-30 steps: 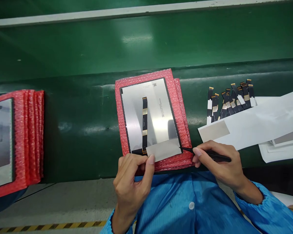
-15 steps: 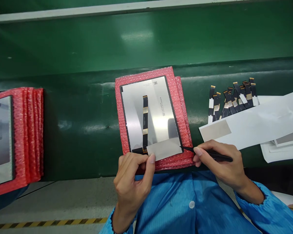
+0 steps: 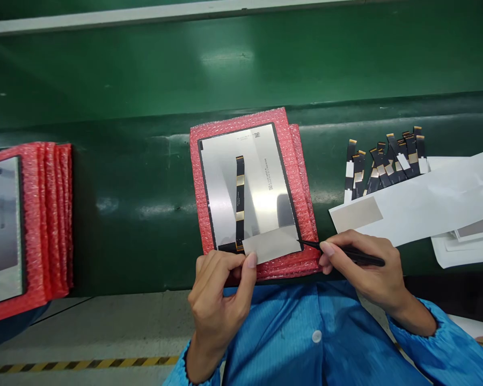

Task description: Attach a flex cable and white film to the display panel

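Green bench, glossy, under and all round the metal-backed panel. Directly beneath panel: pink bubble-wrap sleeves, edges offset. Well left of it: stacked red bubble-wrap sleeves, another screen on top. Panel itself: flat rectangle, dark border. Right of panel: smooth white sheet, covering lower ends of black flex cables. Left hand at panel's bottom edge, hiding part of it; thumb and forefinger pinching grey film strip, which overlaps panel's bottom end. Right hand off panel's bottom-right corner, fingers closed on black tweezers, tip at strip's right end. Gold-ended flex strip lies lengthwise on panel. QR code near panel's top right; print below, too small to read.
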`<state>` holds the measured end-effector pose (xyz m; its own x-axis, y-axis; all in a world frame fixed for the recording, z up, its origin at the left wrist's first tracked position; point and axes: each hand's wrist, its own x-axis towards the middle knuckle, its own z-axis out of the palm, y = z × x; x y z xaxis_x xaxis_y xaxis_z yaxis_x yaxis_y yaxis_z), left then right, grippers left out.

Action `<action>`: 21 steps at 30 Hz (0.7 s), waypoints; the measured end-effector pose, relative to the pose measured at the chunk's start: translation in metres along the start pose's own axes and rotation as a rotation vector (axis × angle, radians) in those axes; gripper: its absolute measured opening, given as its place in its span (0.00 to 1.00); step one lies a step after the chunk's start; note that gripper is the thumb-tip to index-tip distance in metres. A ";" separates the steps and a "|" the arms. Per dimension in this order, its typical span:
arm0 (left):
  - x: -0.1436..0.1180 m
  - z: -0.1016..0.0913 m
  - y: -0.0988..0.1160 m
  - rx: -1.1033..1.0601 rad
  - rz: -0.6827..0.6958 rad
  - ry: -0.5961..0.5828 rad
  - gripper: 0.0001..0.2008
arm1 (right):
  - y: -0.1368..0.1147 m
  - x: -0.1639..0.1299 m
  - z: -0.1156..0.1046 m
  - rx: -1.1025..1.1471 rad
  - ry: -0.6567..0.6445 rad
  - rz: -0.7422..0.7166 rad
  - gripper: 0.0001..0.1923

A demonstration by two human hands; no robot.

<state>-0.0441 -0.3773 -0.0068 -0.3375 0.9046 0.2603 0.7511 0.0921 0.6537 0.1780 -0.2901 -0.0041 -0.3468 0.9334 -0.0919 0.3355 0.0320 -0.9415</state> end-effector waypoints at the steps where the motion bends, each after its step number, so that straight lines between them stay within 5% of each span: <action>1: 0.000 0.000 0.000 -0.001 0.001 0.001 0.10 | 0.000 0.000 0.000 -0.001 0.000 -0.002 0.07; 21: 0.001 0.001 -0.002 0.073 0.059 -0.015 0.10 | 0.001 0.000 0.000 0.015 0.007 -0.017 0.06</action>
<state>-0.0454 -0.3760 -0.0081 -0.2837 0.9153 0.2859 0.8090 0.0684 0.5838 0.1786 -0.2895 -0.0052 -0.3461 0.9353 -0.0736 0.3160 0.0423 -0.9478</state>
